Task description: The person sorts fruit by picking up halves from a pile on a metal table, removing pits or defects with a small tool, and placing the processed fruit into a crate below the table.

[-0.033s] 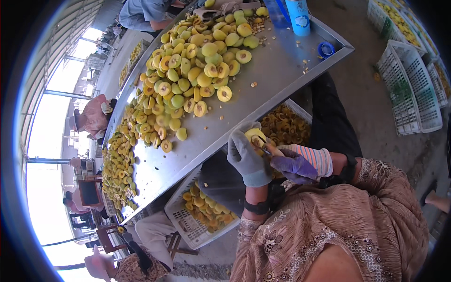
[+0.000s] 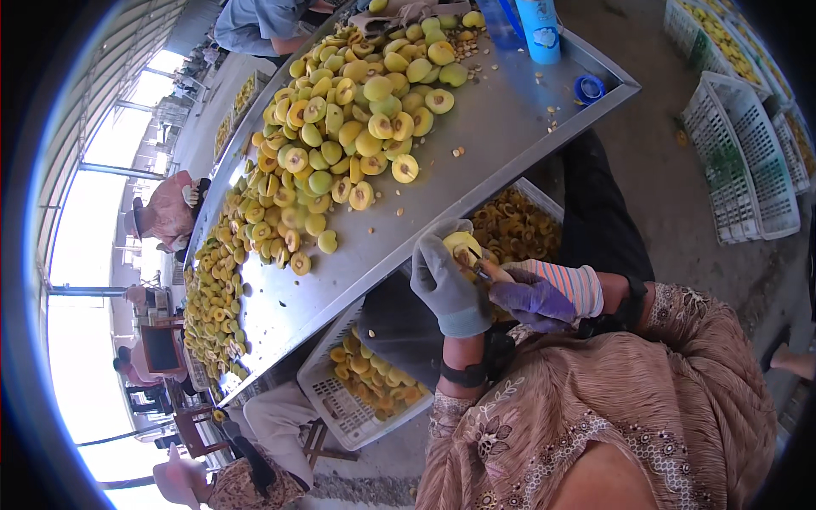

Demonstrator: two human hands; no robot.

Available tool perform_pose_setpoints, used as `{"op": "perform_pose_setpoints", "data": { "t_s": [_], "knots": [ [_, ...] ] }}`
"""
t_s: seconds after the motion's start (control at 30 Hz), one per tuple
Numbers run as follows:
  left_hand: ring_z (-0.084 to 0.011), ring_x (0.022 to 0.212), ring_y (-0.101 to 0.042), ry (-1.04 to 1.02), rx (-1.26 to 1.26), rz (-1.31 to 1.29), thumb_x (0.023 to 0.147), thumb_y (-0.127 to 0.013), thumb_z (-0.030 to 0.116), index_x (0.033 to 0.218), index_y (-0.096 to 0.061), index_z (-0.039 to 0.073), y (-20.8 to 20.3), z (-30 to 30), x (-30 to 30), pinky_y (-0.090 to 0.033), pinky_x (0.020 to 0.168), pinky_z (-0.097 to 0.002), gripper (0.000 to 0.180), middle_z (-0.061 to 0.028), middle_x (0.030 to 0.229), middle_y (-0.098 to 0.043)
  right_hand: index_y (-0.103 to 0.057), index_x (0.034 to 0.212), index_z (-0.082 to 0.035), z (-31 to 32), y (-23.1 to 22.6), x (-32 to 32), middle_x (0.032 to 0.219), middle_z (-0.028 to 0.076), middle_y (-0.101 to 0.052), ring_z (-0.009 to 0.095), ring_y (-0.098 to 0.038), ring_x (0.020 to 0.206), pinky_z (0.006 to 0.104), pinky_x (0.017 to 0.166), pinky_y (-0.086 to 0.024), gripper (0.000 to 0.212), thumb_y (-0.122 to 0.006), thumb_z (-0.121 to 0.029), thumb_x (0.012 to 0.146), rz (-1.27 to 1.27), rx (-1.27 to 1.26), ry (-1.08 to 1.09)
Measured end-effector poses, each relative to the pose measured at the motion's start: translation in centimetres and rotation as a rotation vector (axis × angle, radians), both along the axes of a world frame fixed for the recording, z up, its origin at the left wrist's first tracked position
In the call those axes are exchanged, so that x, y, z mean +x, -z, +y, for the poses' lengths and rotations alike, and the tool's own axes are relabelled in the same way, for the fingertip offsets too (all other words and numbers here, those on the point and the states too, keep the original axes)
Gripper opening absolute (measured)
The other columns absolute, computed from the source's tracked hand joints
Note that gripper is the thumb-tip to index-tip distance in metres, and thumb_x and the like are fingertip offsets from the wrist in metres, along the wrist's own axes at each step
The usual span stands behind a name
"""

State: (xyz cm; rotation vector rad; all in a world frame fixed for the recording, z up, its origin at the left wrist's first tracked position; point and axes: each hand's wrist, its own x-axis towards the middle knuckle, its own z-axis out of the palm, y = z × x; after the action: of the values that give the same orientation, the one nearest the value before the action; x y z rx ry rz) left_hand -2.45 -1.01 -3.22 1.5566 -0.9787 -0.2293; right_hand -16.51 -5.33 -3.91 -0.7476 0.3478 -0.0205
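My left hand [image 2: 446,285], in a grey glove, closes around a yellow stone fruit half [image 2: 460,244] with its cut face toward my right hand. My right hand [image 2: 544,296] wears a purple-palmed glove with a striped cuff. It grips a small pitting tool [image 2: 484,263], whose thin dark tip meets the fruit; the fingers hide much of the tool. Both hands are over my lap, just off the near edge of the metal table [image 2: 450,191]. A large heap of yellow-green stone fruit halves [image 2: 340,140] covers much of the tabletop.
Below my hands stands a crate of brownish fruit pieces [image 2: 518,225]. A white crate [image 2: 348,431] of yellow halves sits left of my legs. A blue cup [image 2: 540,34] and blue lid [image 2: 589,89] rest at the table's right end. White crates [image 2: 735,161] stand on the right. Other people work along the left.
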Motion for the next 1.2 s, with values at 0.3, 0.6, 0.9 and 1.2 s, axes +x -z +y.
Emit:
{"op": "perform_pose_setpoints", "data": {
  "t_s": [0.3,0.6,0.9,1.2],
  "knots": [
    [-0.0181,0.066,-0.060,0.504,0.089,0.562,0.096,-0.044,0.034,0.092,-0.061,-0.003,-2.3,-0.2,0.9,-0.050,0.058,-0.0272,0.041,-0.0147,0.088,-0.064,-0.048,0.079,-0.011,-0.3,-0.9,-0.4,0.049,-0.004,-0.037,0.004,-0.033,0.034,0.0201,0.030,-0.025,0.029,-0.050,-0.037,0.093,-0.022,0.270,-0.116],
    [-0.0180,0.060,-0.056,0.153,-0.268,1.100,0.095,-0.041,0.037,0.100,-0.054,0.001,0.4,-1.9,3.2,-0.044,0.047,-0.0256,0.039,-0.0136,0.087,-0.060,-0.048,0.078,-0.011,0.1,4.3,0.6,0.048,-0.006,-0.034,0.004,-0.027,0.033,0.0192,0.028,-0.024,0.030,-0.050,-0.036,0.093,-0.271,0.686,-0.297],
    [-0.0260,0.086,-0.060,-0.707,0.034,0.428,0.088,-0.057,0.034,0.114,-0.057,0.003,6.3,18.8,21.6,-0.051,0.070,-0.0315,0.040,-0.0154,0.105,-0.060,-0.056,0.098,-0.009,-1.9,10.3,0.9,0.061,0.001,-0.046,0.012,-0.043,0.046,0.0269,0.042,-0.035,0.036,-0.052,-0.043,0.087,0.218,-0.192,-0.148],
    [-0.0313,0.097,-0.059,-0.293,0.431,-0.649,0.079,-0.068,0.025,0.118,-0.056,0.006,0.4,-0.3,19.6,-0.048,0.083,-0.0393,0.045,-0.0157,0.118,-0.055,-0.059,0.085,-0.009,-3.7,12.9,0.1,0.060,0.002,-0.047,0.013,-0.044,0.047,0.0285,0.042,-0.034,0.037,-0.054,-0.046,0.086,0.412,-0.341,-0.064]
  ]
}}
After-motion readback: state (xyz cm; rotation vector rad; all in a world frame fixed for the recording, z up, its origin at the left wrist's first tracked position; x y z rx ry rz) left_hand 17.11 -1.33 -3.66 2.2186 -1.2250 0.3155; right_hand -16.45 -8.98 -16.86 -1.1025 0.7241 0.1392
